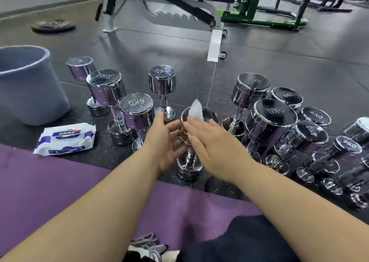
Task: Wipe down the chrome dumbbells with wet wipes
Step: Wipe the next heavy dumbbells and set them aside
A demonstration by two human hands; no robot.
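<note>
A chrome dumbbell (188, 166) stands upright on the dark floor in the middle, its top head partly behind my hands. My right hand (211, 143) lies flat with straight fingers against the side of the top head, pressing a white wet wipe (195, 109) whose corner sticks up above the fingers. My left hand (165, 141) is open, palm turned toward the dumbbell's left side, fingers at the top head. A pack of wet wipes (64, 138) lies on the floor to the left.
Several upright chrome dumbbells (111, 93) stand left of centre and several more (273, 119) crowd the right. A grey bucket (28, 83) stands at far left. A purple mat (79, 185) lies under my arms. A bench frame (214, 43) is beyond.
</note>
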